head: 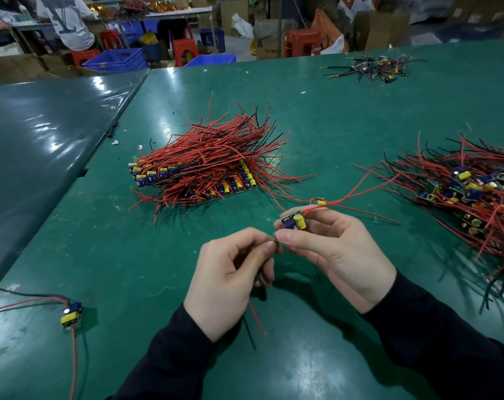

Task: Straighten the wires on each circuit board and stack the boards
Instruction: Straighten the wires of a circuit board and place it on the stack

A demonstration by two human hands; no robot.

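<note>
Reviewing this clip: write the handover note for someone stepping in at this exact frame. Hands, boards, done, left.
Right hand holds one circuit board above the green table; its red wires trail off right.
Left hand pinches the board's wires just beside it, ends hanging below the palm.
Done: stacked boards at centre.
Left: finish this board's wires, stack it, then work through the loose pile at right. A single board lies near left, and a small far pile sits far right.
</note>
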